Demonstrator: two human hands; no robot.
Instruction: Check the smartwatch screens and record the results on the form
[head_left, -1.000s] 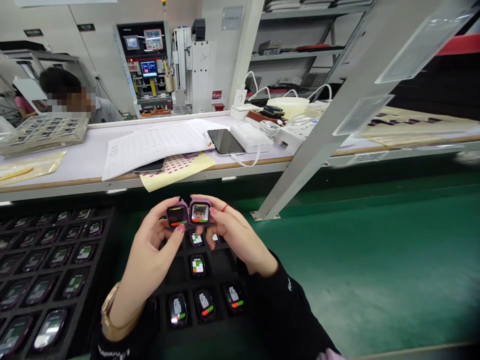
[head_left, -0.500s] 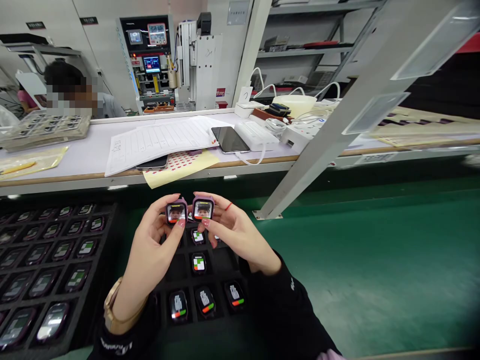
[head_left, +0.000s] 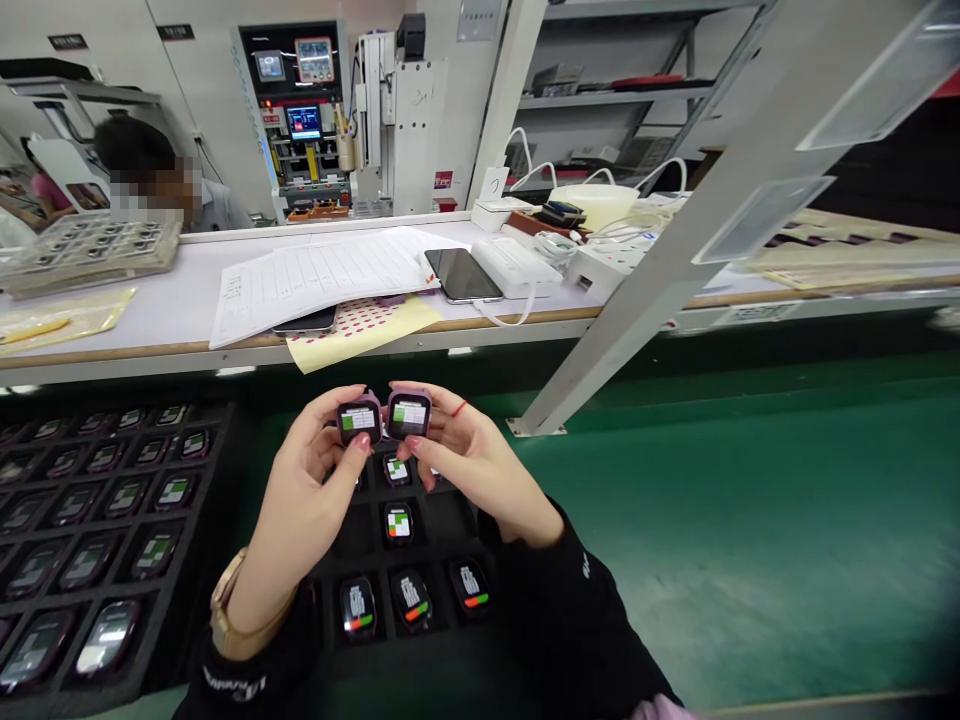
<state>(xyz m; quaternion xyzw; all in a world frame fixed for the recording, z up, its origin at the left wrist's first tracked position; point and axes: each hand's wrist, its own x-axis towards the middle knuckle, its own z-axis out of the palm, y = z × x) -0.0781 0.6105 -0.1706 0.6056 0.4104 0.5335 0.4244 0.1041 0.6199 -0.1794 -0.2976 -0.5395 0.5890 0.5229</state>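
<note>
Two watch bodies: held side by side, almost touching, above the black tray, screens facing the camera.
Left hand (head_left: 311, 490): fingers closed around the left watch body (head_left: 358, 421), thumb tip at its lower right corner; a gold-coloured wristwatch (head_left: 225, 610) sits on this wrist.
Right hand (head_left: 472, 465): fingers closed around the right watch body (head_left: 409, 413), thumb under its lower edge; a thin red band shows on one finger.
Screens in hand: both lit, showing white and green blocks (the detail is too small to read).
Black tray under the hands (head_left: 442, 520): compartments hold more watch bodies with lit screens; several pockets are bare; three watch bodies lie in the nearest row, close to the dark sleeves.
Second black tray (head_left: 217, 470): lies to the left, filled in rows with watch bodies showing green and white screens.
Green belt (head_left: 712, 500): runs to the right of the trays.
White bench (head_left: 172, 310): beyond the trays, carries printed sheets (head_left: 315, 280), a yellow sheet of red dots (head_left: 360, 330), a dark phone (head_left: 463, 275) and white chargers with cables.
Background: another person sits at the far left behind a clear tray of parts (head_left: 90, 250); a machine with small displays (head_left: 300, 110) stands behind the bench.
</note>
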